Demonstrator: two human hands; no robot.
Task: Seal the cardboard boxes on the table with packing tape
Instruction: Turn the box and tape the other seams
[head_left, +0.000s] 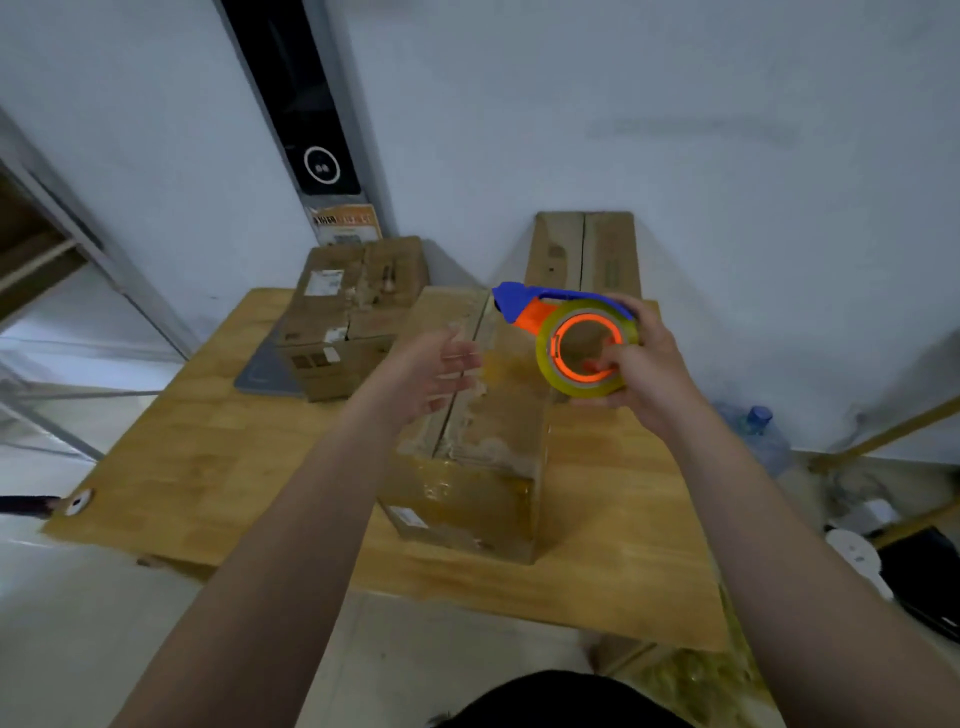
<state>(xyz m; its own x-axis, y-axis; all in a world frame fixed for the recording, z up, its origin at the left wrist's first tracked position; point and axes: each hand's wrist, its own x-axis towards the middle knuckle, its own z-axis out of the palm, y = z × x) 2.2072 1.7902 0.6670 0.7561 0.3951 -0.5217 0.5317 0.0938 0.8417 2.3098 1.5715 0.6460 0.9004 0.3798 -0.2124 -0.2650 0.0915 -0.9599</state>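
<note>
On the wooden table (171, 467) we see three cardboard boxes. The far-left box (347, 317) is closed, so we cannot tell its contents. Our left hand (441, 366) hovers open, fingers spread, above the middle box (467, 452), whose top flaps meet at a bare seam; its contents are hidden too. Our right hand (641, 364) grips the tape dispenser (571, 338), blue and orange with a yellowish roll, above that box's right edge. Behind it the tall box (584, 254) stands against the wall, partly covered. Motion blur softens the labels.
</note>
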